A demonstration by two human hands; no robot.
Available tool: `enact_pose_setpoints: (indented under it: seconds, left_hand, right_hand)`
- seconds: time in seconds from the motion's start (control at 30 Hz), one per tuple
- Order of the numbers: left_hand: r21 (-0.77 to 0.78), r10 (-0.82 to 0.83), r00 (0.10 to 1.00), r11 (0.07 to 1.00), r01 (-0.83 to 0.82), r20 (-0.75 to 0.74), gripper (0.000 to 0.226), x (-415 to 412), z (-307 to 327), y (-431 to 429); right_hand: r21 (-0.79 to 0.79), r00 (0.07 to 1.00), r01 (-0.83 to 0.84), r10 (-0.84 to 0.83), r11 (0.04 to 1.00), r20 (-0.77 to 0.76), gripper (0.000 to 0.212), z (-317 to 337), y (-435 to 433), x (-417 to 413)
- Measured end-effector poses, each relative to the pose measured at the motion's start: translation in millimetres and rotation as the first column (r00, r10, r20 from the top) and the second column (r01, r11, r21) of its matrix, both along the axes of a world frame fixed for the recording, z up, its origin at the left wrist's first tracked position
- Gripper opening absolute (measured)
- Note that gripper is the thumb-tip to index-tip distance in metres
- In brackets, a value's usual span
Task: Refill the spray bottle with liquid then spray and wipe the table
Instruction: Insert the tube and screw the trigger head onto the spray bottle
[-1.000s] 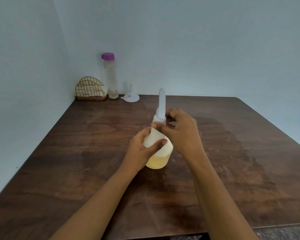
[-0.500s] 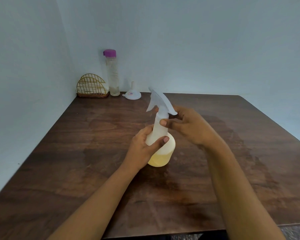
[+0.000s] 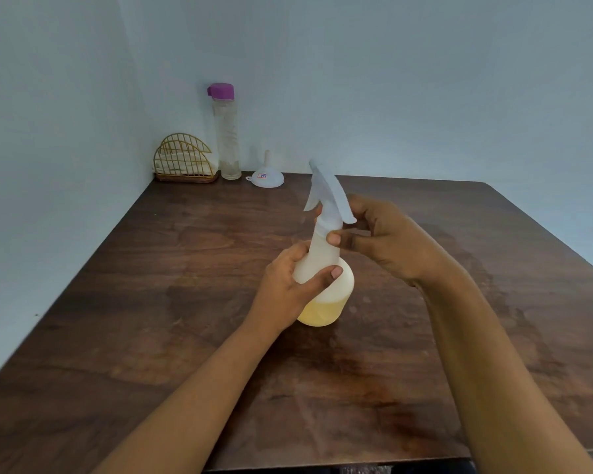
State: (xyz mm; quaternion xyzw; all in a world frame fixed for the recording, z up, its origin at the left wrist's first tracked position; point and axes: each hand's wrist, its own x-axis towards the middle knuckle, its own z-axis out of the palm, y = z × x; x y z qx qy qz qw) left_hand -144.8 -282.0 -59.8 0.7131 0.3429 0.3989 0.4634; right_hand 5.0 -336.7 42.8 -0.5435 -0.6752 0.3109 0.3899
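A white translucent spray bottle (image 3: 336,295) stands on the dark wooden table (image 3: 151,302) near its middle, with yellow liquid in its lower part. My left hand (image 3: 288,295) wraps around the bottle's shoulder from the left. My right hand (image 3: 387,241) pinches the collar just under the white spray head (image 3: 327,193), thumb in front and fingers behind. The nozzle points away and to the left. A white funnel (image 3: 267,177) rests mouth down at the back of the table.
In the back left corner stand a tall clear bottle with a purple cap (image 3: 226,131) and a gold wire holder (image 3: 184,160) with folded cloth inside. Walls close the left and back sides. Faint wet streaks mark the table's right half.
The spray head has turned from edge-on to side-on under my right hand's fingers. The left hand has kept its hold on the bottle body. The camera has shifted slightly.
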Motion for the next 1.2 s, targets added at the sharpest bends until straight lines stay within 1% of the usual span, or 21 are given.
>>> enact_pose_setpoints:
  seconds: [0.07,0.13,0.2,0.27,0.33,0.4,0.47,0.53,0.67,0.8,0.87,0.93,1.07,1.2]
  left_hand:
    - [0.000,0.004,1.000,1.000,-0.004,0.007,0.058,0,0,0]
    - [0.004,0.013,1.000,1.000,-0.014,0.006,0.054,1,0,0]
    - [0.007,0.021,1.000,1.000,-0.021,0.007,0.047,1,0,0]
    - [0.023,0.020,1.000,1.000,-0.020,0.008,0.046,1,0,0]
    - [0.035,0.019,1.000,0.999,-0.019,0.003,0.050,2,-1,0]
    - [0.031,0.016,1.000,0.999,-0.017,0.014,0.051,2,0,-1]
    - [0.018,0.014,1.000,1.000,-0.014,0.025,0.051,1,1,-2]
    - [0.005,0.009,1.000,1.000,-0.010,0.021,0.053,2,3,-2]
    - [0.005,0.004,1.000,1.000,-0.005,0.016,0.054,1,4,-3]
    - [0.000,0.006,1.000,1.000,-0.006,0.009,0.055,0,3,-1]
    - [-0.001,0.002,1.000,1.000,-0.002,0.008,0.055,1,3,-2]
    - [-0.003,-0.002,1.000,1.000,0.002,0.016,0.053,0,4,-3]
    - [-0.004,-0.004,1.000,1.000,0.004,0.019,0.054,0,3,-3]
    - [-0.012,0.006,1.000,1.000,-0.006,0.024,0.056,1,2,-2]
  right_hand:
    - [0.043,0.998,0.060,-0.059,0.997,-0.035,0.024,-7,-1,-4]
    - [0.109,0.992,0.130,-0.129,0.986,-0.013,0.026,-14,-2,-9]
    - [0.195,0.979,0.202,-0.206,0.960,0.000,0.029,-18,-3,-16]
    - [0.276,0.964,0.262,-0.266,0.925,-0.022,0.031,-24,-4,-22]
    - [0.302,0.950,0.308,-0.310,0.902,-0.043,0.029,-30,-4,-25]
    - [0.259,0.943,0.333,-0.314,0.907,-0.112,0.027,-32,-3,-25]
    - [0.176,0.943,0.295,-0.256,0.939,-0.212,0.024,-28,-2,-22]
    - [0.126,0.946,0.216,-0.175,0.968,-0.272,0.021,-23,-1,-17]
    - [0.082,0.948,0.110,-0.080,0.991,-0.308,0.021,-18,-1,-12]
    - [0.045,0.923,0.037,-0.017,0.998,-0.385,0.022,-7,-1,-5]
    - [0.016,0.929,0.008,-0.001,1.000,-0.370,0.022,-2,-1,0]
    - [0.006,0.948,-0.014,0.015,1.000,-0.318,0.023,-5,-3,2]
    - [0.043,0.964,0.039,-0.027,0.998,-0.265,0.029,-14,-6,-3]
    - [0.047,0.994,0.055,-0.050,0.997,-0.098,0.029,-8,-3,-2]
